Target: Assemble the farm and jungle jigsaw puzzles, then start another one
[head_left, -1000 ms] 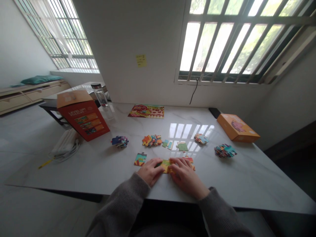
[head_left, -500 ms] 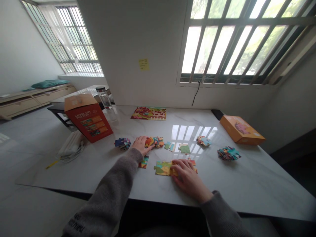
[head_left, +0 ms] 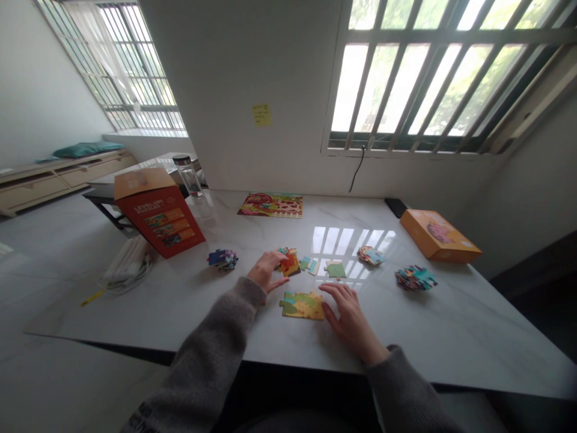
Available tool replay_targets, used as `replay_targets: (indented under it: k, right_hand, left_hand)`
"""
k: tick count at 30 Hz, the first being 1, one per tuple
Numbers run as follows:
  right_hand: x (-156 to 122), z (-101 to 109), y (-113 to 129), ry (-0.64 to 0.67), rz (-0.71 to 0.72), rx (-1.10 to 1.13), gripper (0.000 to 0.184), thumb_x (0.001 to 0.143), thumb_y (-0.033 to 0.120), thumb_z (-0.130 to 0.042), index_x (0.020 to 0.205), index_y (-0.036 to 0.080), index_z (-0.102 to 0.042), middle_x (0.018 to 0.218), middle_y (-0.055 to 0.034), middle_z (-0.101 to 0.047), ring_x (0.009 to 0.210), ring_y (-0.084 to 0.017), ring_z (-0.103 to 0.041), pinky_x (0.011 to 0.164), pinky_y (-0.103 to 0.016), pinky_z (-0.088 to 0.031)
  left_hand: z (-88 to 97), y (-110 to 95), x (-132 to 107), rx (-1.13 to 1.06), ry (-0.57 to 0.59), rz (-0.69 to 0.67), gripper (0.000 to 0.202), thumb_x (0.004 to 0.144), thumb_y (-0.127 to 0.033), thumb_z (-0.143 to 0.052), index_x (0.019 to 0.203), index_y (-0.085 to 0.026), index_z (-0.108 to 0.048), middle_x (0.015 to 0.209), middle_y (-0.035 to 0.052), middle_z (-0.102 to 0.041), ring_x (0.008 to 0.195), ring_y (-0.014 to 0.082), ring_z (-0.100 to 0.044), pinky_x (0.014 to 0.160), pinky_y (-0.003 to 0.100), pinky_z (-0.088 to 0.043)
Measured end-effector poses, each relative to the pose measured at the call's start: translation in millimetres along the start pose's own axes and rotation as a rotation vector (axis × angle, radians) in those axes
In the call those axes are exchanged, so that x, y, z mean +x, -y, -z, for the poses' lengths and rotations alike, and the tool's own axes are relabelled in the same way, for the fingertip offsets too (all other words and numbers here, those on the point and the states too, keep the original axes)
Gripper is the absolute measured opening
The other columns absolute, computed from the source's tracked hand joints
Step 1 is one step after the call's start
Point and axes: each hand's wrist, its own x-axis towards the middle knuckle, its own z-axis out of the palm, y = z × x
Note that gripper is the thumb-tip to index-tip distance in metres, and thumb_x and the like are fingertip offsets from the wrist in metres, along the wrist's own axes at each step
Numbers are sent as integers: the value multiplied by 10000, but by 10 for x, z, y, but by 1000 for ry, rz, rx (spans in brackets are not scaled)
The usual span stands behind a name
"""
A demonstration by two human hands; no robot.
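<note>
Jigsaw pieces (head_left: 288, 263) lie heaped against the curled fingertips of the left hand (head_left: 267, 270), though whether those fingers grip any I cannot tell; the right hand (head_left: 349, 316) lies open, fingers spread on the marble tabletop (head_left: 451, 337), just beside the joined puzzle section (head_left: 302, 305); smaller piles of pieces (head_left: 415, 278), a red puzzle box (head_left: 157, 210) and an orange box (head_left: 439, 236) sit further out.

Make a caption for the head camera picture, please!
Left hand reaches a jigsaw piece pile; right hand rests beside joined pieces.
</note>
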Motion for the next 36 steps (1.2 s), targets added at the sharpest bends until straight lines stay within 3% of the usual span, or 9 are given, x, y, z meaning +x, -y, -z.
replay_targets:
  k: [6, 12, 18, 21, 26, 32, 36]
  right_hand:
    - [51, 98, -87, -157, -44, 71, 327, 970, 162, -438, 1267, 239, -551, 1215, -103, -650, 1153, -262, -570, 987, -456, -448]
    - [-52, 291, -429, -32, -44, 21, 290, 969, 204, -466, 1224, 240, -600, 1230, -89, -664, 1174, -267, -578, 1015, -471, -449]
    - [-217, 501, -727, 213, -8, -3, 456, 897, 278, -658, 1341, 276, -550, 1311, -78, -630, 1226, -268, -547, 1037, -453, -475]
    - [-204, 571, -799, 249, -5, -27, 466, 871, 269, -687, 1322, 273, -568, 1258, -80, -634, 1174, -265, -558, 1033, -456, -486]
    - [-179, 614, -941, 158, -87, -34, 593, 804, 278, -725, 1366, 257, -538, 1141, -80, -583, 1069, -256, -596, 978, -440, -534]
    - [-199, 542, -1122, -86, -117, -10, 362, 881, 359, -645, 1223, 239, -631, 1173, -98, -512, 1078, -264, -597, 957, -457, -550]
    - [-164, 540, -1139, -162, -141, 18, 238, 918, 413, -598, 1036, 224, -683, 1157, -117, -553, 1002, -264, -624, 882, -471, -568]
  left_hand:
    - [-228, -483, 34, -76, 112, -110, 430, 828, -383, -755, 1175, -192, -589, 1197, 112, -653, 1151, 277, -586, 1050, 447, -473]
    - [-284, -586, 26, -17, 197, -128, 374, 814, -406, -771, 1101, -210, -633, 1198, 104, -664, 1126, 287, -594, 1001, 457, -480]
    - [-461, -673, 54, -24, 235, -141, 366, 789, -441, -799, 1048, -224, -658, 1182, 98, -663, 1111, 276, -592, 985, 437, -469]
    - [-506, -809, 108, -25, 283, -163, 369, 781, -441, -809, 1041, -223, -663, 1181, 88, -667, 1100, 272, -589, 957, 423, -465]
    - [-612, -1070, 200, -26, 357, -199, 371, 778, -462, -810, 1024, -222, -670, 1188, 77, -665, 1090, 261, -583, 956, 407, -437]
    - [-809, -1301, 271, -2, 442, -225, 329, 806, -482, -782, 986, -230, -670, 1153, 62, -668, 1076, 260, -571, 966, 422, -398]
    - [-815, -1311, 262, 18, 431, -210, 416, 799, -568, -755, 1066, -262, -665, 1244, 71, -625, 1139, 293, -541, 974, 456, -387]
